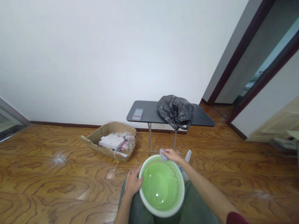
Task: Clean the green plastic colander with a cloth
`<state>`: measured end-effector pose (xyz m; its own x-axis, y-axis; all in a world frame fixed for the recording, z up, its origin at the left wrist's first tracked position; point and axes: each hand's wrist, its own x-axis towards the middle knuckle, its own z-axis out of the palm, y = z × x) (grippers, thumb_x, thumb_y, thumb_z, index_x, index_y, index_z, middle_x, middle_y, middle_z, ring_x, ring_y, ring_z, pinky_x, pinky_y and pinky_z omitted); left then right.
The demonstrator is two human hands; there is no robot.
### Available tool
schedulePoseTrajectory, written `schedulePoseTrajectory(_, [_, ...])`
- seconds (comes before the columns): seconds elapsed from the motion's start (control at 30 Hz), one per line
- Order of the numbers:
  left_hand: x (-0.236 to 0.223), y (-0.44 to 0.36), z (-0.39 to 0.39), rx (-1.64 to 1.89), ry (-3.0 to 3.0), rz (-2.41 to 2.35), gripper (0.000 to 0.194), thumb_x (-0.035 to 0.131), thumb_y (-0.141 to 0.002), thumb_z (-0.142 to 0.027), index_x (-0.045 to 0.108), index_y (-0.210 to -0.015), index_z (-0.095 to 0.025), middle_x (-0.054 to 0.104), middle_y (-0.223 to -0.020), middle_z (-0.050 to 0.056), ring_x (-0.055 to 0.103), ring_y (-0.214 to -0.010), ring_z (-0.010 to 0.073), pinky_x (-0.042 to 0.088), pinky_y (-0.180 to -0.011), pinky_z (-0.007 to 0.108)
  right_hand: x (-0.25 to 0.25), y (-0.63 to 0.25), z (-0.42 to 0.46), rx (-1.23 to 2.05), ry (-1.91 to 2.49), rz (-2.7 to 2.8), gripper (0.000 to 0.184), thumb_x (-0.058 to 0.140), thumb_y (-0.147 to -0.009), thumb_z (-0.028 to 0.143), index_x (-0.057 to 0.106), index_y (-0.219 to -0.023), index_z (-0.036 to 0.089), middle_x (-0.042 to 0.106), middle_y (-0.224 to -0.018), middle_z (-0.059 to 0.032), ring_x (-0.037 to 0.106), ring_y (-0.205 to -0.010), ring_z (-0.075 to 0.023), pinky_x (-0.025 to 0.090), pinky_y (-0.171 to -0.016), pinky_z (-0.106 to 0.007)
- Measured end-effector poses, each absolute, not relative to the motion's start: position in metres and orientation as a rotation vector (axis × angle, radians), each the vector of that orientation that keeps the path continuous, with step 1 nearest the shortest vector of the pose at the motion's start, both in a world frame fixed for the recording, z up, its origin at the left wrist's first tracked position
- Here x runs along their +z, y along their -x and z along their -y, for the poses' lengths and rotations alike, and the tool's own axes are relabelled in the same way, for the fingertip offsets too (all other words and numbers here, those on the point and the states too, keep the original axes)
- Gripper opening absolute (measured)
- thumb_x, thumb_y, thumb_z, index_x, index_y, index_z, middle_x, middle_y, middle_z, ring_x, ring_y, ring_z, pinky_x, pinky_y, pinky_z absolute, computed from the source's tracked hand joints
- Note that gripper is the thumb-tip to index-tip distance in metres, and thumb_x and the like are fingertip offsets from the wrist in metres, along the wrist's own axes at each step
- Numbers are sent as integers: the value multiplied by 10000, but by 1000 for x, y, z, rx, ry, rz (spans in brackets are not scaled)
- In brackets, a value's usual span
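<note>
A round green basket with a white rim (161, 186) rests on my lap, tilted so that its inside faces me. Its upper wall is pierced with small holes. My left hand (134, 181) grips the rim on the left, thumb over the edge and the other fingers hidden outside. At the far side of the rim, my right hand (172, 155) pinches a crumpled pale grey-purple cloth (163, 155), which touches the rim there. Nothing shows inside the basket.
Ahead stands a low black folding table (149, 109) bearing a black plastic bag (175, 109) and a small blurred packet (137, 114). An open cardboard box (94, 141) with white packaging sits on the wooden floor to its left. A whitish plastic bag (187, 156) stands behind my right forearm.
</note>
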<state>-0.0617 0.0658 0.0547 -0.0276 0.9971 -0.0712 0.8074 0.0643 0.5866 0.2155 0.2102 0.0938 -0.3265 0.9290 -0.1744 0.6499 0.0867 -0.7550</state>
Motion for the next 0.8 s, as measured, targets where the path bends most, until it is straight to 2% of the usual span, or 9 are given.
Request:
schedulePoseTrajectory(0.07, [54,62,-66,548,-1792,-1882,705,562,-841,-118,529,-1515,-323,769,-1285,6,668,-1156,212,374,-1157,384,92,-219,-213,1141,1579,2022,509,436,-953,530,754,-868,143,788,-857,-75,643,-720,-172,451,-672,-278])
schedulePoseTrajectory(0.17, [53,62,-67,552,-1795,-1873,716,559,-838,-116,520,-1521,-325,769,-1287,3,670,-1146,208,366,-1161,387,88,-226,-215,918,1722,2124,446,468,-952,464,767,-857,148,804,-895,-99,670,-774,-186,440,-703,-286])
schedulePoseTrajectory(0.33, [50,62,-67,548,-1792,-1855,728,558,-838,-124,500,-1534,-327,749,-1331,5,662,-1178,206,347,-1175,396,76,-228,-213,751,1871,2084,374,507,-952,405,775,-1011,151,813,-1063,-125,722,-958,-207,473,-819,-280])
schedulePoseTrajectory(0.5, [50,62,-66,520,-1792,-1872,725,557,-841,-128,495,-1540,-309,776,-1262,13,659,-1180,203,342,-1176,381,71,-221,-206,766,1888,2017,366,576,-924,406,749,-1091,130,796,-1135,-138,722,-1031,-215,482,-880,-272])
schedulePoseTrajectory(0.67, [50,62,-66,522,-1806,-1876,727,555,-842,-134,493,-1542,-317,792,-1209,5,668,-1123,208,365,-1153,381,84,-213,-199,779,1784,2094,423,471,-976,413,761,-1077,123,799,-1109,-162,728,-1020,-244,499,-904,-319])
schedulePoseTrajectory(0.8, [49,62,-67,535,-1806,-1885,721,552,-844,-136,497,-1538,-325,785,-1236,3,669,-1113,209,375,-1143,385,94,-213,-197,991,1643,2009,376,554,-908,311,748,-1180,139,785,-1211,-146,731,-1069,-243,533,-943,-342])
